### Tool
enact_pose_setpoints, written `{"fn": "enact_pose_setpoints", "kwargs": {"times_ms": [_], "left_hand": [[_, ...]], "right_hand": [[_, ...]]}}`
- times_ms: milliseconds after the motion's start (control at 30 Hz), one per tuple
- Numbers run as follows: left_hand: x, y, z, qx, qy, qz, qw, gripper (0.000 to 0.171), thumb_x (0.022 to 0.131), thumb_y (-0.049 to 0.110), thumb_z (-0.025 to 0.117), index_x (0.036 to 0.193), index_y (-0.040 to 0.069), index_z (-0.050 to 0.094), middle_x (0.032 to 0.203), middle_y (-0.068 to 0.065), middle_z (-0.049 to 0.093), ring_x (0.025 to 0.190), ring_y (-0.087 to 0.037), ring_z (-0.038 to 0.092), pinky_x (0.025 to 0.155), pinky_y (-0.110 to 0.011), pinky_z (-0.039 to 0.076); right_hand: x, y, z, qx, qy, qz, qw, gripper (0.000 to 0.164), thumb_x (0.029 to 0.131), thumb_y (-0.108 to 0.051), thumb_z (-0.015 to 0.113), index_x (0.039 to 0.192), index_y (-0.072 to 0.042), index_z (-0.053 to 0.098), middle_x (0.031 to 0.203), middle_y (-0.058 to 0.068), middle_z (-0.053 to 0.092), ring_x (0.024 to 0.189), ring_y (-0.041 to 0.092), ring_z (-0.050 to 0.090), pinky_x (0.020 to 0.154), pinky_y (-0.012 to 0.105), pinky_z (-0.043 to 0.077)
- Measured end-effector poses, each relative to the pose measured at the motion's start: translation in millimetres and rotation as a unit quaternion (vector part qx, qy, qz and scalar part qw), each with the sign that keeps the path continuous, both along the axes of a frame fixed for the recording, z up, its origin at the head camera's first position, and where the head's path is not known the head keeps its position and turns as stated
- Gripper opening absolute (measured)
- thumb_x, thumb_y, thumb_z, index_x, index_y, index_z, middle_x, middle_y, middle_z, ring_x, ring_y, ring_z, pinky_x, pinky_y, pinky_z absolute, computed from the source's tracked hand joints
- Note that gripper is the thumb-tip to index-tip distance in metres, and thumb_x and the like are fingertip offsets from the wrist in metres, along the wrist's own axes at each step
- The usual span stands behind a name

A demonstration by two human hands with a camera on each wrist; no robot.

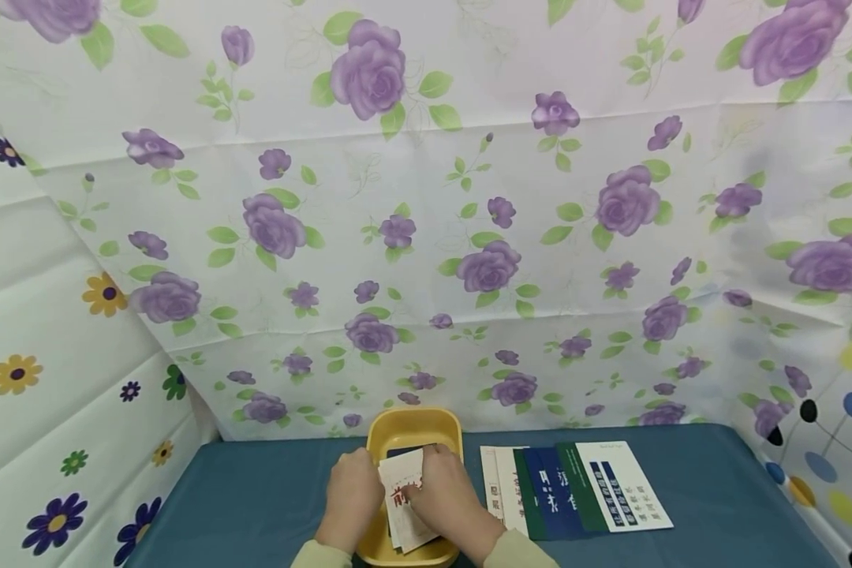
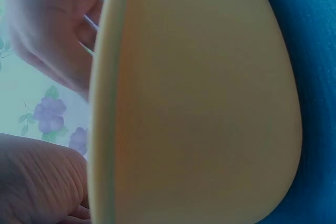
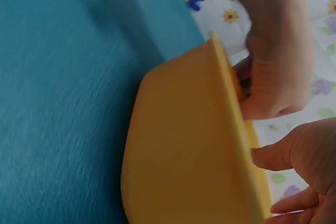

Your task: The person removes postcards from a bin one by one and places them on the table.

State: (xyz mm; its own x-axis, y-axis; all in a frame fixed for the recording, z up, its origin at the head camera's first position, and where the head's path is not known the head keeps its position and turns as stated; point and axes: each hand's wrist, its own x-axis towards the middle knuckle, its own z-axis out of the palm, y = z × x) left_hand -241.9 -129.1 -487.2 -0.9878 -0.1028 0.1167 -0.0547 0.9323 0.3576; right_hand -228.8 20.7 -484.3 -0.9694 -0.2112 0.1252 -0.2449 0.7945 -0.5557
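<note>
White booklet [image 1: 401,514] lying front-to-back inside yellow tray [image 1: 415,426]; right hand [image 1: 446,487] pinching its right side; left hand [image 1: 355,489] flanking its left edge, grip hidden, cannot tell.

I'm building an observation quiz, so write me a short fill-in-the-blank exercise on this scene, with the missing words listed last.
1. The left hand and right hand are at a tray coloured ____.
2. The white paper on the tray's stack bears large ____ characters.
3. In the head view, the row of overlapping booklets lies to the ____ of the tray.
4. The roses on the rear cloth are ____.

Missing words: yellow; red; right; purple.
</note>
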Motion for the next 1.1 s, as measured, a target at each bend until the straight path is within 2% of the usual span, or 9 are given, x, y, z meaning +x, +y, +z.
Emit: {"fn": "enact_pose_setpoints", "kwargs": {"times_ms": [267,467,667,867,1100], "left_hand": [[-0.7,-1,0.3,-0.004,0.009,0.003,0.9999,0.007,0.076,-0.002,0.062,0.075,0.002,0.057,0.063,-0.008,0.054,0.055,-0.023,0.057,0.043,-0.034,0.043],[-0.4,-1,-0.7,-0.001,0.012,0.0,0.9999,0.008,0.075,-0.002,0.063,0.074,0.002,0.056,0.063,-0.008,0.053,0.055,-0.022,0.057,0.042,-0.033,0.043],[-0.2,0,0.9,0.004,0.002,0.001,1.0,0.012,0.072,-0.002,0.066,0.075,0.002,0.055,0.063,-0.007,0.052,0.056,-0.02,0.057,0.043,-0.033,0.044],[-0.1,-1,2.6,0.003,-0.013,0.002,0.9999,0.013,0.072,-0.002,0.066,0.075,0.003,0.055,0.064,-0.006,0.052,0.056,-0.021,0.057,0.045,-0.033,0.044],[1.1,1,3.1,0.006,-0.023,0.007,0.9997,0.013,0.072,-0.003,0.067,0.076,0.002,0.055,0.064,-0.005,0.053,0.056,-0.017,0.056,0.046,-0.033,0.045]], "right_hand": [[0.0,-14,-15.5,0.062,-0.011,-0.031,0.998,0.07,0.068,-0.042,0.078,0.107,0.011,0.052,0.094,0.017,0.053,0.085,0.028,0.054,0.072,0.038,0.047],[-0.5,-21,-24.3,0.116,-0.025,-0.049,0.992,0.079,0.063,-0.046,0.08,0.108,0.013,0.05,0.09,0.017,0.05,0.08,0.026,0.05,0.071,0.038,0.046],[-2.2,-22,-29.6,0.137,-0.043,-0.05,0.988,0.066,0.06,-0.041,0.083,0.097,0.005,0.054,0.08,0.01,0.047,0.074,0.021,0.046,0.07,0.037,0.045],[-2.6,-24,-28.6,0.104,-0.045,-0.062,0.992,0.051,0.056,-0.034,0.086,0.082,-0.005,0.054,0.071,0.001,0.047,0.07,0.017,0.045,0.067,0.034,0.043],[-1.4,-26,-26.2,0.131,-0.05,-0.075,0.987,0.05,0.054,-0.035,0.087,0.079,-0.008,0.054,0.069,0.0,0.047,0.067,0.017,0.045,0.063,0.033,0.045]]}}
